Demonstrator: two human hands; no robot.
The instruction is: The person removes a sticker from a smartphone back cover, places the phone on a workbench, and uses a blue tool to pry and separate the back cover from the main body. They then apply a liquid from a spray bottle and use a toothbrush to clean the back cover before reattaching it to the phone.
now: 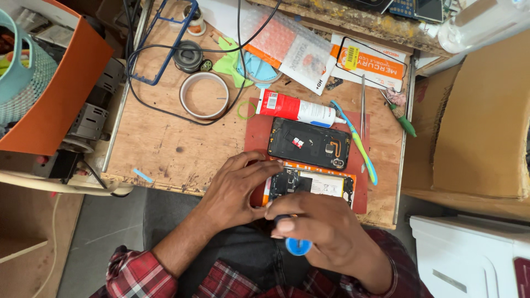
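Steadying an opened phone (309, 185) on the red mat (256, 135), near the bench's front edge.

The phone's left end is pinched by the left hand (237, 190); a blue-capped screwdriver (295, 243) is gripped, seemingly upright, in the curled right hand (320, 232). Exposed board parts could be gouged if the tip slipped.

scratched wooden workbench (165, 149) | grey floor (105, 232) | cardboard box (480, 121) right | orange bin (72, 88) left
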